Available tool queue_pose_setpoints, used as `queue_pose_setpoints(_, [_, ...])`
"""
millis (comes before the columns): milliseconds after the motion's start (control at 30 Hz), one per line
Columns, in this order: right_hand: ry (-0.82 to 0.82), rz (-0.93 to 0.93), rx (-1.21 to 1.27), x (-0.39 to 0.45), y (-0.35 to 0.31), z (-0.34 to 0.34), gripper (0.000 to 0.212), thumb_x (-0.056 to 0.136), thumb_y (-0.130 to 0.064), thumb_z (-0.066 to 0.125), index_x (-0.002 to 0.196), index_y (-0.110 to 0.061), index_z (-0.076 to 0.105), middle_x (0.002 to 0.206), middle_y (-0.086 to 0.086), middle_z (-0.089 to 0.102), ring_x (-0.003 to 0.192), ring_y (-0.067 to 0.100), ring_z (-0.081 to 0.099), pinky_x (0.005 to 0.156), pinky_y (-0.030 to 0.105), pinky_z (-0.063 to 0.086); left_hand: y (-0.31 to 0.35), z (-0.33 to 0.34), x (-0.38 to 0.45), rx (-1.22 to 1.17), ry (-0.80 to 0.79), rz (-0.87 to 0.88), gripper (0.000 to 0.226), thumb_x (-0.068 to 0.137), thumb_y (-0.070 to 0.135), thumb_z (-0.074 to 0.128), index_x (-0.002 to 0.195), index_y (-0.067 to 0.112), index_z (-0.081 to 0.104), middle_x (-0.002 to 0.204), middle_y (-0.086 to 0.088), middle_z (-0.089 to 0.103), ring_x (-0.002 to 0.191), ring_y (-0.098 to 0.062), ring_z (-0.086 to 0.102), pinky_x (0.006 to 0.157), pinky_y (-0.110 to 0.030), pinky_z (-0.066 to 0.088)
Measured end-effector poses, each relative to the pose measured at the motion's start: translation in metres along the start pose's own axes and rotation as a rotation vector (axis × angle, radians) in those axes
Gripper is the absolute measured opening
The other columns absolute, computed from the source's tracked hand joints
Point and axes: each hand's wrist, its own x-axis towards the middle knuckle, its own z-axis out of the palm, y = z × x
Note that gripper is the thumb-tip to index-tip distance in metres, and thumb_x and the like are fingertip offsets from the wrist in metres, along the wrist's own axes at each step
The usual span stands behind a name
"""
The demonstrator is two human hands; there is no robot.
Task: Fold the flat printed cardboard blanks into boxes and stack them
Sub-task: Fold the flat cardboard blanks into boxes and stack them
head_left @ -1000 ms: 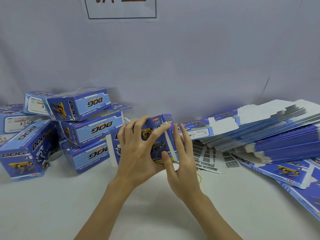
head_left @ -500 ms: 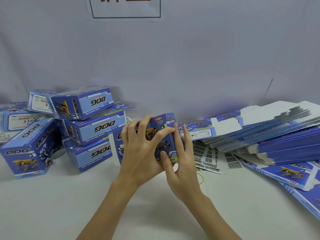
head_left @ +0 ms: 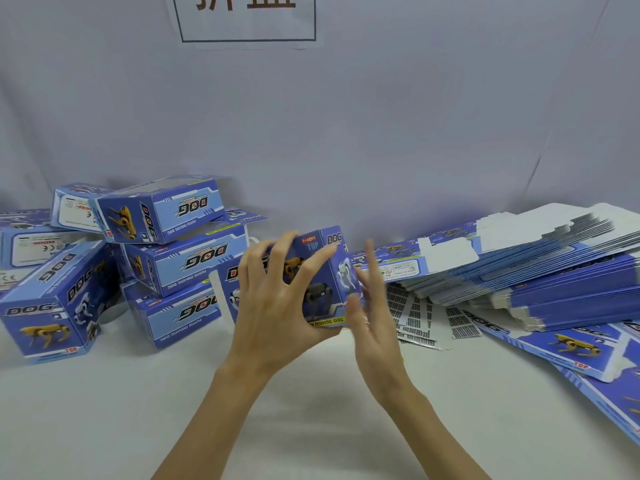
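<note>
I see one folded box (head_left: 313,282) held up over the table (head_left: 104,420), centre frame, its "TOP" end panel facing me. My left hand (head_left: 277,306) grips it, fingers spread and curled over the near face, so most of the print there is covered. My right hand (head_left: 372,317) is just beside the box's right end, fingers straight and blurred; I cannot tell whether they touch the cardboard. It holds nothing.

To the left I count six finished boxes in a loose pile (head_left: 162,258): three stacked against each other, one standing on end in front (head_left: 52,306), and two white-labelled ones behind, the far-left one cut off by the frame edge.

To the right lies a fanned stack of blanks (head_left: 554,268), too many and too tightly layered to count. Two more blanks (head_left: 568,348) lie loose in front, running off the right edge. Barcode sheets (head_left: 419,313) stick out from under the stack, partly hidden by my right hand.

On the backdrop hangs a sign (head_left: 247,19), its top cropped.
</note>
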Motion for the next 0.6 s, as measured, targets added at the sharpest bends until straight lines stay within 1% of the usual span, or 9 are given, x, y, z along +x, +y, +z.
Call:
queue_pose_setpoints(67, [0.102,0.316,0.223,0.007,-0.005,-0.003,0.061,0.103,-0.07,0.039,0.158,-0.044,0.038,0.14,-0.017,0.067,0.122,0.009,0.069,0.088,0.024,0.06,-0.002,0.0,0.001,-0.042,0.062,0.009,0.092,0.077,0.076,0.073,0.151,0.037,0.036,0.158,-0.01,0.034,0.144,-0.038,0.037,0.117,-0.055,0.034])
queue_pose_setpoints(100, [0.079,0.498,0.261,0.011,-0.004,-0.007,0.065,0.099,-0.075,0.035,0.151,-0.039,0.051,0.132,-0.01,0.073,0.113,0.017,0.075,0.085,0.031,0.064,-0.002,0.001,0.001,-0.078,0.09,0.025,0.094,0.076,0.076,0.075,0.152,0.037,0.035,0.159,-0.011,0.033,0.146,-0.038,0.035,0.119,-0.056,0.033])
queue_pose_setpoints(200, [-0.228,0.911,0.44,0.017,-0.006,-0.025,0.083,0.092,-0.089,0.029,0.143,-0.033,0.064,0.138,0.009,0.071,0.115,0.046,0.072,0.092,0.05,0.061,0.0,0.009,0.0,-0.129,0.142,0.144,0.093,0.077,0.072,0.078,0.15,0.036,0.035,0.158,-0.015,0.031,0.15,-0.042,0.032,0.12,-0.07,0.023])
queue_pose_setpoints(267, [-0.307,0.949,0.642,0.017,-0.005,-0.034,0.076,0.099,-0.082,0.035,0.15,-0.03,0.058,0.154,0.011,0.058,0.133,0.045,0.06,0.104,0.055,0.053,-0.002,0.013,-0.003,-0.234,0.116,0.17,0.095,0.073,0.072,0.082,0.147,0.034,0.035,0.156,-0.017,0.03,0.15,-0.042,0.031,0.118,-0.072,0.024])
queue_pose_setpoints(333, [-0.248,0.921,0.766,0.018,-0.003,-0.034,0.062,0.105,-0.063,0.049,0.153,-0.024,0.055,0.16,0.012,0.051,0.143,0.039,0.05,0.117,0.059,0.04,-0.007,0.013,-0.008,-0.42,0.033,0.129,0.102,0.065,0.074,0.086,0.143,0.03,0.037,0.157,-0.017,0.029,0.152,-0.04,0.028,0.12,-0.062,0.032])
queue_pose_setpoints(400, [-0.165,0.877,0.813,0.02,-0.002,-0.031,0.057,0.101,-0.046,0.064,0.149,-0.016,0.059,0.154,0.016,0.056,0.14,0.041,0.054,0.12,0.063,0.036,-0.007,0.01,-0.012,-0.581,-0.015,0.05,0.084,0.076,0.075,0.076,0.133,0.024,0.042,0.156,-0.014,0.032,0.151,-0.038,0.03,0.118,-0.05,0.038])
queue_pose_setpoints(433, [-0.134,0.848,0.799,0.022,0.001,-0.032,0.059,0.096,-0.04,0.07,0.147,-0.013,0.061,0.148,0.018,0.061,0.133,0.039,0.061,0.117,0.062,0.042,-0.006,0.009,-0.013,-0.659,0.0,-0.01,0.068,0.086,0.071,0.067,0.127,0.021,0.045,0.152,-0.012,0.037,0.148,-0.037,0.034,0.114,-0.051,0.042])
queue_pose_setpoints(533, [-0.105,0.706,0.569,0.026,0.007,-0.04,0.075,0.083,-0.018,0.078,0.154,-0.018,0.052,0.141,0.015,0.067,0.118,0.035,0.07,0.097,0.048,0.057,-0.004,0.006,-0.009,-0.933,0.101,-0.371,0.053,0.096,0.071,0.05,0.116,0.021,0.051,0.128,-0.006,0.058,0.127,-0.031,0.057,0.095,-0.058,0.053])
queue_pose_setpoints(600, [-0.152,0.638,0.398,0.025,0.008,-0.043,0.089,0.08,-0.006,0.077,0.155,-0.04,0.044,0.141,0.008,0.068,0.125,0.035,0.068,0.103,0.051,0.055,-0.009,0.004,-0.004,-1.043,0.076,-0.627,0.064,0.087,0.083,0.052,0.116,0.025,0.052,0.122,-0.003,0.062,0.117,-0.026,0.065,0.088,-0.045,0.058])
